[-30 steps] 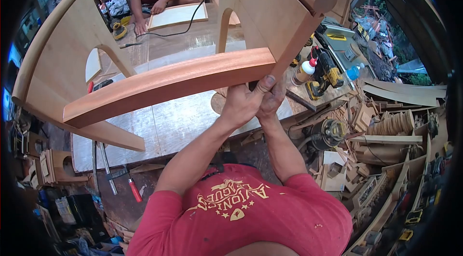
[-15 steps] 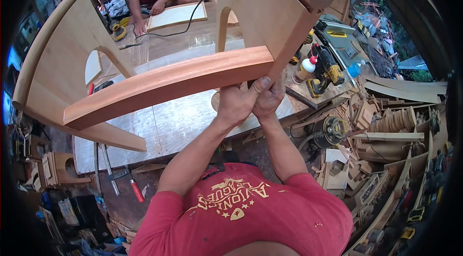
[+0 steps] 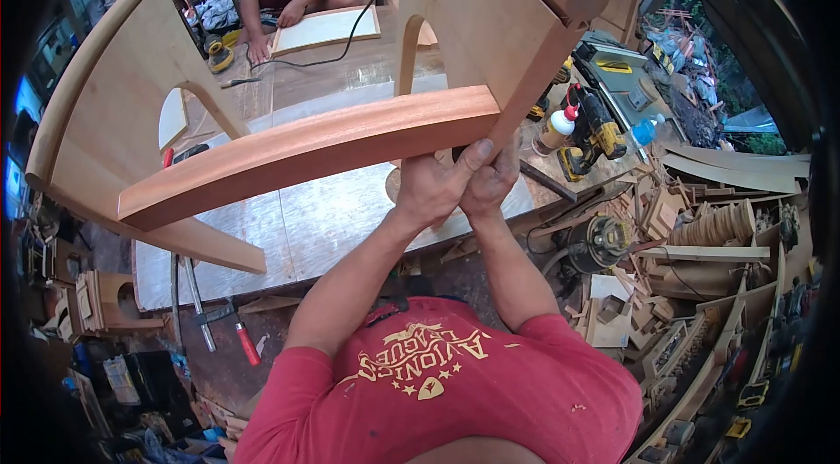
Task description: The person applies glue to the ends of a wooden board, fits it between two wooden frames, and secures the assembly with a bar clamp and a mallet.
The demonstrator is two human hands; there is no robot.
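A wooden frame stands tilted on the bench: a left side panel and a right side panel, each with an arched cut-out and a rounded top edge. A curved reddish rail spans between them. My left hand is closed around the leg of the right panel, just below the rail's end, with its thumb across the front. Pressed close beside it, my right hand wraps the same leg from the right. Some fingers of both hands are hidden behind the wood.
Across the bench, another person's hand rests by a framed panel. To the right are a glue bottle, a cordless drill and wood offcuts. A red-handled clamp hangs at the front edge.
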